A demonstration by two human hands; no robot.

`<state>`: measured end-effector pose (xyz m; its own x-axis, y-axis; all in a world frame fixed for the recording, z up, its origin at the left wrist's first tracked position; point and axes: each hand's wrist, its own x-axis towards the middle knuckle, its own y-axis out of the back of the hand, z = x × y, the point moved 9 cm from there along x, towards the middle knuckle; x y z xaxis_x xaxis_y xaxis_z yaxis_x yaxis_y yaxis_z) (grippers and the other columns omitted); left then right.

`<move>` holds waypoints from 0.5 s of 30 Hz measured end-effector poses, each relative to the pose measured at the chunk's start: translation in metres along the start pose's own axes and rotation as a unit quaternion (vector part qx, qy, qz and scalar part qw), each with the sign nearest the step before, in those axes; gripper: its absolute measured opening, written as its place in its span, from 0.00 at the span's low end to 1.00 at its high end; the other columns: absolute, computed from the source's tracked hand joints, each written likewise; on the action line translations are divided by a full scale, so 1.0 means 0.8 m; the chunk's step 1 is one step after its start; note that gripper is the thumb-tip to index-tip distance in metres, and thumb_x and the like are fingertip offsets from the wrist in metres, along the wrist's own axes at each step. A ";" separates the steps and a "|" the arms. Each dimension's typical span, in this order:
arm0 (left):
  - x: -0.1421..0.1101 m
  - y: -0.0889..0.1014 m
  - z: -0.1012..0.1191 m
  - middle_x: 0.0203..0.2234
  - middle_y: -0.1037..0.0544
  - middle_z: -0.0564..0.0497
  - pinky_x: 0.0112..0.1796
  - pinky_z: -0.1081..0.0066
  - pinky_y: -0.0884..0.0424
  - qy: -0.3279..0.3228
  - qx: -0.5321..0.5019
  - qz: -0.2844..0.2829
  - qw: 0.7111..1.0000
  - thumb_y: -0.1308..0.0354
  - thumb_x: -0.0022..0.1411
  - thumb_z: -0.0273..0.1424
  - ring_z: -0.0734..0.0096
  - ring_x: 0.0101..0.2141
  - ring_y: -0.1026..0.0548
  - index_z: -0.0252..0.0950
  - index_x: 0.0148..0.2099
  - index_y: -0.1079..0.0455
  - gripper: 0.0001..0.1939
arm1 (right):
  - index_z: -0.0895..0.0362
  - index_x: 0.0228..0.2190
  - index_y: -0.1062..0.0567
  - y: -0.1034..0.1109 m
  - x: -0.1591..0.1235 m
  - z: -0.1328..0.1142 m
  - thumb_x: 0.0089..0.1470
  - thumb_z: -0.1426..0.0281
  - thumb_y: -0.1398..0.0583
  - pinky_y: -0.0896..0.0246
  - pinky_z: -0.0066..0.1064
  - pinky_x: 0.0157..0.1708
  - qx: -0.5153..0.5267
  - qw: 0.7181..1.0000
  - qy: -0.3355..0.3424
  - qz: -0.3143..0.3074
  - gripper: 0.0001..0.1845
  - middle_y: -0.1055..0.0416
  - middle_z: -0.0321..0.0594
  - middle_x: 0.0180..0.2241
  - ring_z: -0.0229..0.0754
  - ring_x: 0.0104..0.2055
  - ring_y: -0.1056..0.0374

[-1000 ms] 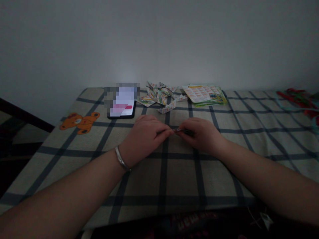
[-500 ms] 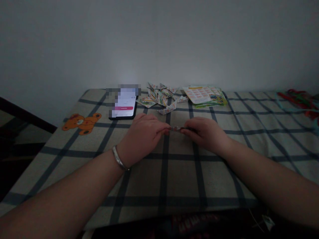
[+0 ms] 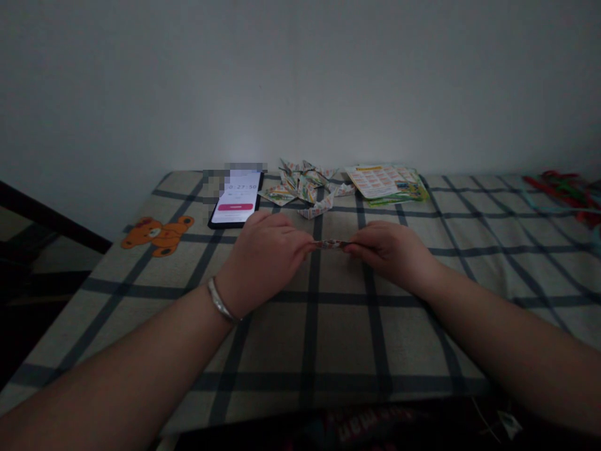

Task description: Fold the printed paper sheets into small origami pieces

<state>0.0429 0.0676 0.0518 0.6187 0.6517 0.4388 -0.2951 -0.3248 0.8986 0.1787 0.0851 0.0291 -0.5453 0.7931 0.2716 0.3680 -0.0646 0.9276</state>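
Observation:
Between my two hands a thin folded strip of printed paper [image 3: 331, 243] is stretched sideways, seen nearly edge-on above the cloth. My left hand [image 3: 272, 258], with a silver bangle at the wrist, pinches its left end. The right end is gripped between thumb and fingers of my right hand [image 3: 392, 254]. Both ends of the strip are hidden by the fingers. Just beyond lie several folded printed paper pieces [image 3: 305, 188] in a loose cluster. To their right rests a small stack of printed leaflets [image 3: 385, 185].
A phone [image 3: 237, 197] with a lit timer screen lies behind my left hand. A bear figure [image 3: 157, 235] sits on the checked tablecloth [image 3: 338, 351] at left. Red and green strands [image 3: 568, 194] lie at the far right. A wall [image 3: 300, 81] borders the table's back.
My left hand has shifted slightly left, and a little more of the paper strip shows between the hands. The right hand is nearly still. The view has moved slightly.

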 end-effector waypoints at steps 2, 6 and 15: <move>0.000 -0.005 -0.006 0.27 0.21 0.50 0.36 0.62 0.39 0.011 -0.002 -0.012 1.000 0.48 0.66 0.35 0.61 0.33 0.27 0.38 0.35 0.24 0.13 | 0.54 0.34 0.21 -0.001 0.000 0.007 0.61 0.63 0.45 0.52 0.29 0.28 0.017 1.000 -0.017 0.003 0.14 0.26 0.38 0.28 0.39 0.30 0.35; 0.000 -0.014 -0.013 0.30 0.21 0.49 0.38 0.60 0.38 0.019 -0.033 -0.032 0.999 0.52 0.66 0.29 0.60 0.35 0.26 0.37 0.38 0.25 0.13 | 0.54 0.38 0.21 -0.003 0.001 0.017 0.61 0.67 0.46 0.48 0.30 0.30 0.035 0.999 -0.040 0.007 0.13 0.23 0.39 0.32 0.41 0.33 0.32; 0.000 -0.005 -0.008 0.28 0.22 0.48 0.36 0.61 0.38 0.014 0.006 -0.007 1.000 0.51 0.66 0.32 0.59 0.35 0.28 0.36 0.36 0.25 0.13 | 0.55 0.37 0.21 0.008 0.001 0.013 0.61 0.68 0.46 0.46 0.30 0.31 0.039 0.998 -0.020 0.041 0.13 0.25 0.40 0.30 0.41 0.33 0.33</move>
<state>0.0398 0.0732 0.0484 0.6025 0.6743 0.4271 -0.2780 -0.3243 0.9042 0.1886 0.0912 0.0328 -0.4811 0.8105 0.3342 0.4689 -0.0842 0.8792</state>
